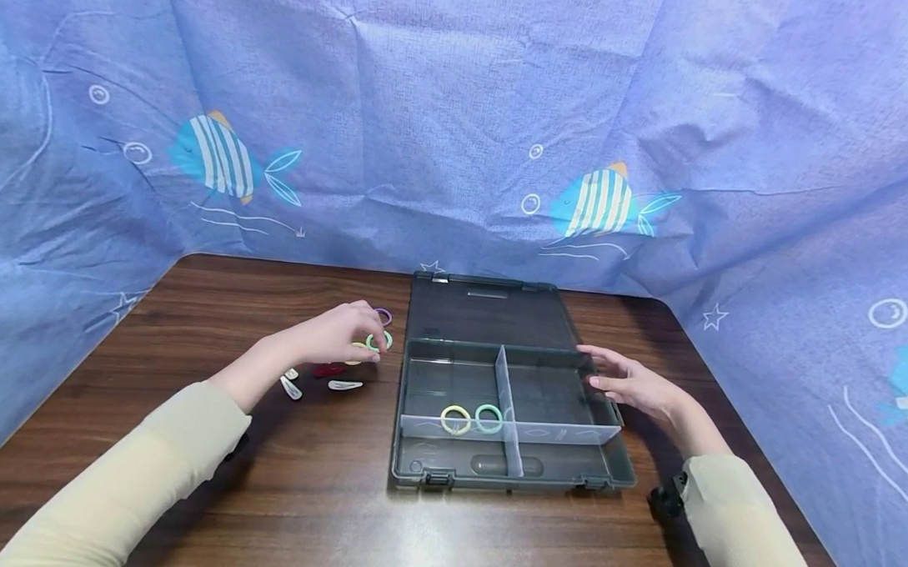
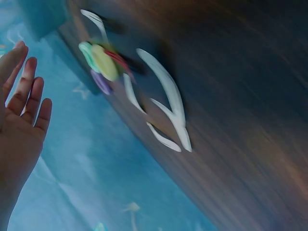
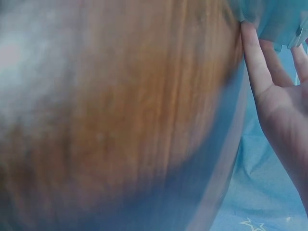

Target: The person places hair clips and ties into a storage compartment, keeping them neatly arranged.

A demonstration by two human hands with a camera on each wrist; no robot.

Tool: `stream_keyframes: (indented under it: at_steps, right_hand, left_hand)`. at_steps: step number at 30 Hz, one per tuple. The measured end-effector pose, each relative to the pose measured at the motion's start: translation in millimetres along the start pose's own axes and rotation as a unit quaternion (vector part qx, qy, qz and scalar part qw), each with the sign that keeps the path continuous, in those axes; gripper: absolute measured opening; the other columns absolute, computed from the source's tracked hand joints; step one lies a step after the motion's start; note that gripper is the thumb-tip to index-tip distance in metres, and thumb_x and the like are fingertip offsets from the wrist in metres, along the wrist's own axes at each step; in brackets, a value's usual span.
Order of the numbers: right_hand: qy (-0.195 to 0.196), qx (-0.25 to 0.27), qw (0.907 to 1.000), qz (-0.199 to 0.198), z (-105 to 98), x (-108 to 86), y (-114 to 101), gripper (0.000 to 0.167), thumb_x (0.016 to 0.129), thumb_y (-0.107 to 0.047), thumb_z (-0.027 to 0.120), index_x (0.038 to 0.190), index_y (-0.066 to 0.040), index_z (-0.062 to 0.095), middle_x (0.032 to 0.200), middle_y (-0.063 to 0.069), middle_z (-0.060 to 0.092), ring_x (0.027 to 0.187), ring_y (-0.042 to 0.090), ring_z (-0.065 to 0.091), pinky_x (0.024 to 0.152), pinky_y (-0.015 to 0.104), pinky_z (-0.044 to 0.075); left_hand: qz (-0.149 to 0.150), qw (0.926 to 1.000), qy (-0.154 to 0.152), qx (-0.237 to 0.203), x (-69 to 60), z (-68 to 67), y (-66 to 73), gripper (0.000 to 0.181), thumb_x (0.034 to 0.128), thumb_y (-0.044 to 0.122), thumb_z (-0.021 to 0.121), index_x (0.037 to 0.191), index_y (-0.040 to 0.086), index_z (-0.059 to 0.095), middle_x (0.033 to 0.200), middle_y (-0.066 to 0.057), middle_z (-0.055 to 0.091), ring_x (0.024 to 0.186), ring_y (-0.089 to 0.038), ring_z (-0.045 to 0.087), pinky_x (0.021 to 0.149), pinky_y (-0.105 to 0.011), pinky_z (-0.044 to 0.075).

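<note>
In the head view my left hand (image 1: 340, 334) hovers over small hair accessories on the left, fingers loosely bent. The left wrist view shows this hand (image 2: 21, 110) with nothing in it. Near it lie a green hair tie (image 1: 379, 341), a yellow hair tie (image 2: 105, 62), a purple hair tie (image 1: 383, 315), a red hair clip (image 1: 329, 369) and several white hair clips (image 1: 345, 386). My right hand (image 1: 638, 390) rests at the right wall of a dark see-through divided box (image 1: 410, 474); its thumb touches the box in the right wrist view.
The box's lid (image 1: 491, 310) lies open toward the back. White dividers (image 1: 506, 385) part the box. A pale yellow hair tie (image 1: 455, 419) and a mint hair tie (image 1: 488, 418) are in it, by the lengthwise divider. A blue fish-print cloth (image 1: 459, 150) hangs behind the wooden table (image 1: 304, 495).
</note>
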State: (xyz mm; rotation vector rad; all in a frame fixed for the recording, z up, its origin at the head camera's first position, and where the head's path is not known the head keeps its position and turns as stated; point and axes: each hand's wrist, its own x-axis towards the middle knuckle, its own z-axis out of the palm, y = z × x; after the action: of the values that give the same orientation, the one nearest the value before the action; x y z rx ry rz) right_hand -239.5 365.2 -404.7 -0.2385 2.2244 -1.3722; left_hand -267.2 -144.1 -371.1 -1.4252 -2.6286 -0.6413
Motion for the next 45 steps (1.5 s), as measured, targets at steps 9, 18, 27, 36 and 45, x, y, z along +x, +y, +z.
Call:
stream_keyframes:
  at_steps: [9, 18, 27, 36, 45]
  right_hand:
    - [0.054, -0.071, 0.9949, -0.049, 3, -0.8, -6, 0.062, 0.092, -0.025, 0.06, 0.147, -0.02, 0.032, 0.143, 0.023, 0.033, 0.118, 0.035, 0.05, 0.089, 0.046, 0.047]
    - [0.069, -0.084, 0.993, -0.045, 4, -3.8, -6, 0.062, 0.093, -0.026, 0.059, 0.147, -0.016, 0.031, 0.144, 0.026, 0.031, 0.117, 0.034, 0.051, 0.077, 0.04, 0.052]
    - [0.067, -0.06, 0.9946, -0.05, 10, -8.2, -5, 0.06, 0.094, -0.022, 0.058, 0.147, -0.013, 0.03, 0.144, 0.028, 0.029, 0.115, 0.037, 0.052, 0.074, 0.041, 0.052]
    - [0.08, -0.067, 0.9936, -0.042, 15, -8.1, -6, 0.059, 0.094, -0.022, 0.057, 0.147, -0.015, 0.032, 0.145, 0.029, 0.029, 0.11, 0.031, 0.055, 0.073, 0.038, 0.052]
    - [0.082, -0.078, 0.9927, -0.042, 14, -7.8, -9, 0.059, 0.094, -0.021, 0.057, 0.147, -0.014, 0.031, 0.143, 0.029, 0.03, 0.106, 0.024, 0.057, 0.072, 0.039, 0.052]
  left_hand:
    - [-0.037, 0.9989, 0.018, 0.02, -13.9, 1.9, -25.4, 0.014, 0.0751, 0.013, 0.076, 0.088, 0.01, 0.072, 0.086, 0.004, 0.067, 0.092, -0.02, 0.054, 0.083, -0.041, 0.042]
    - [-0.078, 0.9967, 0.024, -0.001, -19.0, 5.7, -38.2, 0.022, 0.0744, 0.018, 0.079, 0.093, 0.01, 0.071, 0.09, 0.001, 0.067, 0.092, -0.02, 0.054, 0.082, -0.039, 0.042]
    - [-0.092, 0.9955, 0.012, -0.019, -17.6, 8.0, -45.5, 0.024, 0.0728, 0.015, 0.08, 0.094, 0.01, 0.07, 0.091, 0.001, 0.068, 0.092, -0.019, 0.053, 0.083, -0.038, 0.041]
    - [-0.106, 0.9941, -0.014, -0.022, -20.0, 13.6, -52.5, 0.017, 0.0752, 0.014, 0.077, 0.09, 0.01, 0.071, 0.087, 0.001, 0.068, 0.09, -0.021, 0.055, 0.084, -0.041, 0.041]
    - [-0.12, 0.9915, -0.04, -0.033, -17.7, 18.0, -57.9, 0.008, 0.0773, 0.011, 0.075, 0.083, 0.013, 0.07, 0.07, 0.01, 0.061, 0.073, -0.013, 0.056, 0.072, -0.032, 0.044]
